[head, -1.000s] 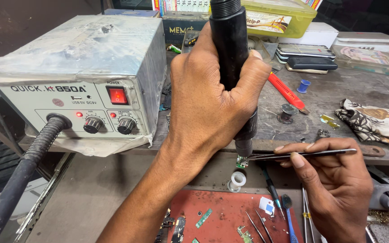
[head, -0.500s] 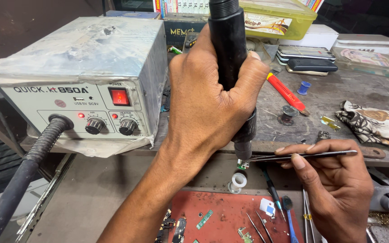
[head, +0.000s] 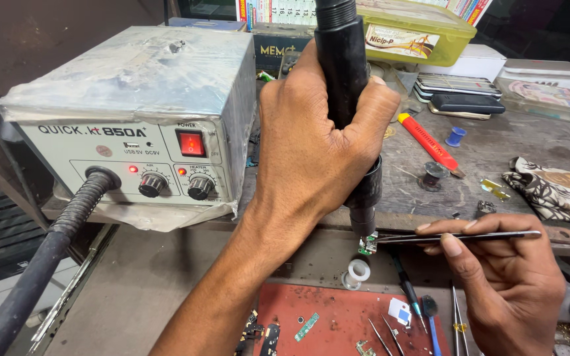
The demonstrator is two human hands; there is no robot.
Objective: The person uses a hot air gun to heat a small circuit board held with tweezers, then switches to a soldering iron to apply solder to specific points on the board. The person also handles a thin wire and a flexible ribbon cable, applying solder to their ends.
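My left hand (head: 311,142) is wrapped around a black hot-air handpiece (head: 343,72), held upright with its nozzle (head: 364,223) pointing down. Just under the nozzle sits a tiny green circuit board (head: 367,245). My right hand (head: 503,280) grips slim metal tweezers (head: 456,237), held level, whose tips pinch that small board from the right.
A grey hot-air station (head: 136,125) with a lit red switch, two knobs and a ribbed black hose (head: 47,254) stands at left. A red mat (head: 338,323) below carries small boards, tweezers and a white ring. A red cutter (head: 428,141), solder spools, phones and a yellow-green box lie on the bench behind.
Almost nothing differs; both hands hold their tools in the same place over the small board.
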